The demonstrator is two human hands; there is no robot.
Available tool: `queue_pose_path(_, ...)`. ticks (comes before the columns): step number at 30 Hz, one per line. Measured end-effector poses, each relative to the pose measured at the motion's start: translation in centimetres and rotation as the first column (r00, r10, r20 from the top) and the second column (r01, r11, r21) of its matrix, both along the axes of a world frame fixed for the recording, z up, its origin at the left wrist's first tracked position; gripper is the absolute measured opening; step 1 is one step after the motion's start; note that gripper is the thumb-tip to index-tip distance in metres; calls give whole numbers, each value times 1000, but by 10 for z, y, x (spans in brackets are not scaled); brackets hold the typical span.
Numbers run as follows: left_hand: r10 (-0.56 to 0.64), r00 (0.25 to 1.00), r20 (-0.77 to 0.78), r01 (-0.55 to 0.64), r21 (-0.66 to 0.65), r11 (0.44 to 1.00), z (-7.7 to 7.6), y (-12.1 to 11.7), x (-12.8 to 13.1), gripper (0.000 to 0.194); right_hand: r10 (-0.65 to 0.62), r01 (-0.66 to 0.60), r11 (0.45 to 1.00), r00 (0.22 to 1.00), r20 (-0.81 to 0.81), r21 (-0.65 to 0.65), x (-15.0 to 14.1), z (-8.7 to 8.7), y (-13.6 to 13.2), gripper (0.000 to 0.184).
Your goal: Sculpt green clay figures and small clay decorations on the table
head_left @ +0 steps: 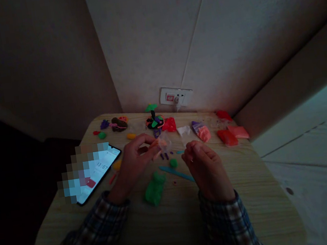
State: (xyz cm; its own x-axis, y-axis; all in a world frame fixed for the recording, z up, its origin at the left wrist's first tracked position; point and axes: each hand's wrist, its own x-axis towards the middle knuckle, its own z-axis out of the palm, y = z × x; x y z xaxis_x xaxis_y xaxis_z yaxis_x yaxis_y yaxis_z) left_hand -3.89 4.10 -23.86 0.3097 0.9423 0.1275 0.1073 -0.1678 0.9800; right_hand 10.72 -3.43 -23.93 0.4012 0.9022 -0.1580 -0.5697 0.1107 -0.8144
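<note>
My left hand pinches a small clear plastic bag with some orange clay at its near end. Opposite it, my right hand is closed in a pinch; whatever lies between its fingertips is too dim to make out. Below the hands, a blue modelling tool lies slantwise on the table, its right end near my right hand. A small green clay ball sits just above the tool. Closer to me rests a bag of green clay. Tiny purple clay pieces lie just beyond the ball.
A lit phone lies on the wooden table at left. Along the back stand a black clay figure with a green top and a brown clay lump. Red clay bags lie at right. A wall socket is behind.
</note>
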Motion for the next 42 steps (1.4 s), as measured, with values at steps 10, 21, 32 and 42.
queue_pose_path(10, 187, 826, -532, 26, 367, 930, -15, 15, -10, 11, 3, -5, 1000, 995, -100, -17, 4, -6, -3, 27)
queue_pose_path(21, 266, 630, -729, 125, 434, 892, -24, 15, -17, 19, 46, -53, 996, 994, -99, -73, 6, -18, -8, 26)
queue_pose_path(32, 270, 601, -752, 149, 437, 887, -31, 18, -18, 19, 14, -25, 996, 993, -120, -84, 4, -19, -8, 30)
queue_pose_path(42, 244, 616, -749, 141, 410, 901, -28, 17, -17, 21, 68, -69, 998, 995, -71, -9, 4, -19, -10, 36)
